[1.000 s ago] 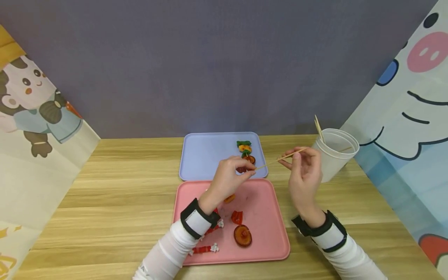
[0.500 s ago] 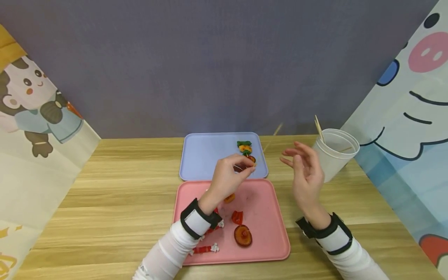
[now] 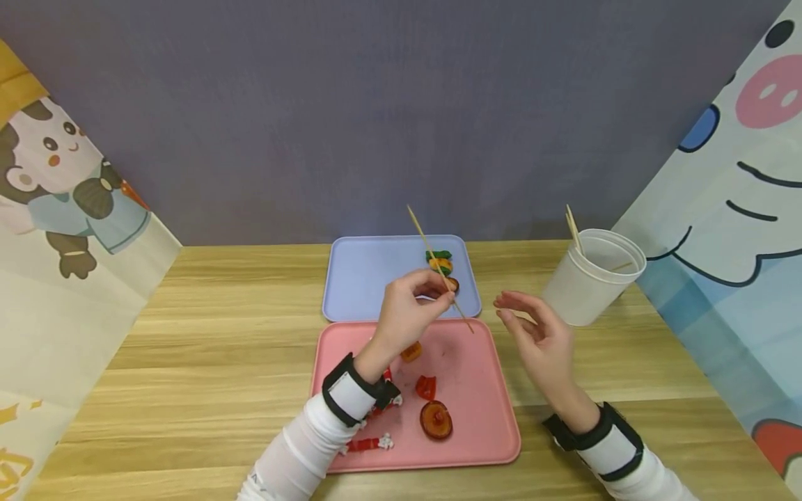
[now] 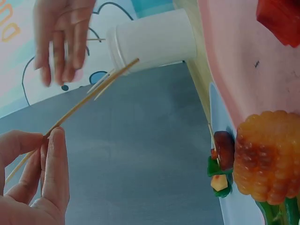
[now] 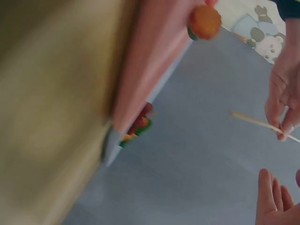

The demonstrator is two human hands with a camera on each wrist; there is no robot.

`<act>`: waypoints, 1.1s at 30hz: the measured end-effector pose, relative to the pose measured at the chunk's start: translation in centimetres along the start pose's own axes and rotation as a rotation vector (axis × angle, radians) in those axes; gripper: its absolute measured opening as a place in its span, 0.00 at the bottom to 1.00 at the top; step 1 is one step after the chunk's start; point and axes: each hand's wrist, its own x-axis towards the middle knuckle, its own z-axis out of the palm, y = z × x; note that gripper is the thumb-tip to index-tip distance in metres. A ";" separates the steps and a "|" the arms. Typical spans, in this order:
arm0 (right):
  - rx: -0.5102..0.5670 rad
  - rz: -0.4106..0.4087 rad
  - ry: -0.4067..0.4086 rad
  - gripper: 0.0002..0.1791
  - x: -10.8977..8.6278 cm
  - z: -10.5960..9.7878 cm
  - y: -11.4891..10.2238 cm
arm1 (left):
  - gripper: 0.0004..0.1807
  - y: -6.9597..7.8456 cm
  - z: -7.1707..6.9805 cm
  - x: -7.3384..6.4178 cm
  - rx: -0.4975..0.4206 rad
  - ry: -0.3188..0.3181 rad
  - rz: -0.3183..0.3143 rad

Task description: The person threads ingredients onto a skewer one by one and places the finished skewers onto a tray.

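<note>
My left hand [image 3: 413, 306] pinches a thin wooden skewer [image 3: 422, 236] between thumb and fingertips, above the seam of the two trays. The stick slants from upper left to lower right in the head view. In the left wrist view the same skewer [image 4: 93, 92] sticks out past the fingertips of the left hand [image 4: 40, 173]. To its right my right hand [image 3: 539, 337] hovers beside the pink tray, fingers loosely bent, holding nothing. On the blue tray [image 3: 357, 278] lies a kebab [image 3: 441, 264] of green, yellow and brown toy pieces, partly hidden by my left hand.
The pink tray [image 3: 476, 417] holds a mushroom cap [image 3: 436, 419], a red pepper piece [image 3: 426, 387], an orange corn piece [image 3: 411, 352] and red-and-white sticks [image 3: 366, 444]. A white tub [image 3: 583, 285] with skewers stands at the right, before a grey backdrop [image 3: 401, 125].
The right hand has let go of the skewer and shifted downward. In the left hand's pinch, the skewer has turned from pointing right to pointing up and left.
</note>
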 end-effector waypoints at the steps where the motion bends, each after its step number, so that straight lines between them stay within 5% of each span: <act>1: -0.028 0.009 -0.014 0.20 -0.2 0.0 -0.2 | 0.05 0.0 0.0 0.0 -0.016 -0.004 -0.005; 11: -0.207 0.006 -0.152 0.16 -1.1 0.2 -2.4 | 0.07 -0.4 -0.2 0.1 -0.280 -0.059 -0.100; 19: -0.285 0.015 -0.170 0.12 -1.3 0.2 -3.0 | 0.06 -0.5 -0.1 0.1 -0.367 -0.076 -0.146; 26: -0.296 -0.010 -0.156 0.12 -1.0 0.2 -3.0 | 0.07 -0.2 0.0 0.1 -0.338 -0.086 -0.143; 33: -0.345 0.032 -0.122 0.10 -1.4 -0.8 -1.9 | 0.09 -1.8 -0.3 0.1 -0.055 -0.157 -0.061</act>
